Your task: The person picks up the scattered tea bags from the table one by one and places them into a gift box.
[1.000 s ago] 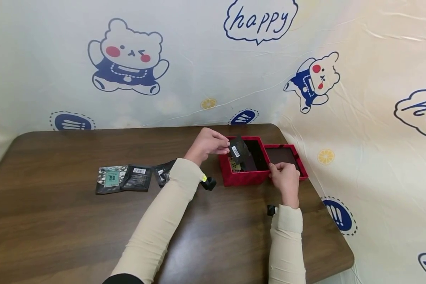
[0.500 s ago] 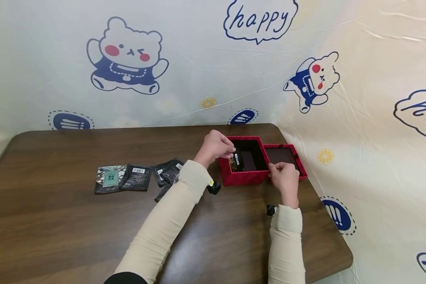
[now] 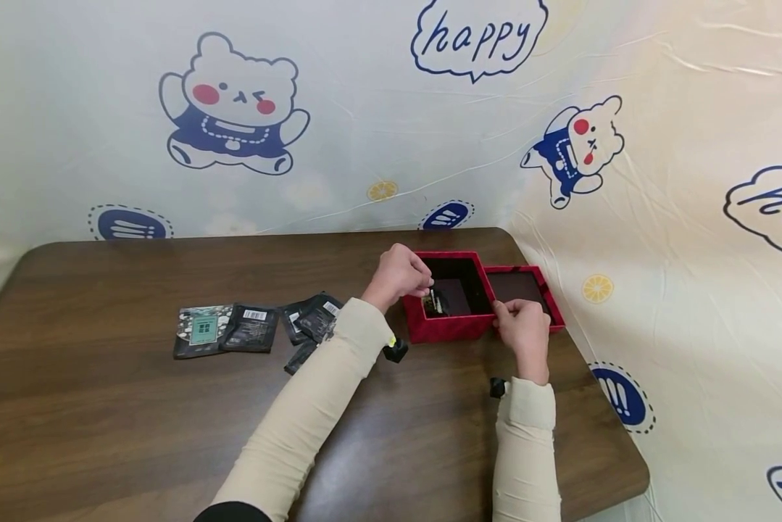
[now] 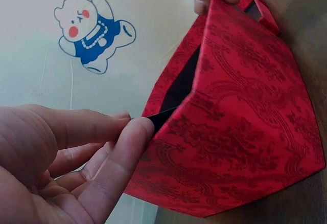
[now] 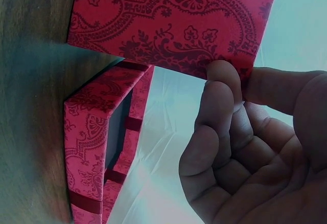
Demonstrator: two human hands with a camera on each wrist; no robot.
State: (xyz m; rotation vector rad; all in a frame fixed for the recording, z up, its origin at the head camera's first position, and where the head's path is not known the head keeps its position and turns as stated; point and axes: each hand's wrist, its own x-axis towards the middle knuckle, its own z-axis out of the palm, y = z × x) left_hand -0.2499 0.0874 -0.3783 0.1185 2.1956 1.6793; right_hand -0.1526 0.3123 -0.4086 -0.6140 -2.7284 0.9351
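In the head view, a red box (image 3: pixel 449 330) with a dark inside stands upright at the table's back right. My left hand (image 3: pixel 398 277) is at its left rim and pinches a thin black packet (image 4: pixel 162 117), which reaches down into the box. Most of that packet is hidden behind the wall in the left wrist view. Inside the box, by the left wall, a dark shiny packet surface (image 3: pixel 436 303) shows. With thumb and fingers, my right hand (image 3: pixel 523 333) grips the box's front right corner; the right wrist view shows the patterned red side (image 5: pixel 173 19) there.
A shallow red lid (image 3: pixel 514 284) with a dark inside lies open side up, right of the box. Several black packets (image 3: pixel 252 328) lie left of my left arm, one with a green label (image 3: pixel 204 328). A patterned curtain (image 3: pixel 351 109) hangs behind the table (image 3: pixel 104 406).
My left hand has moved slightly right and down, lowering the black packet from above the rim into the box. My right hand has stayed on the corner.
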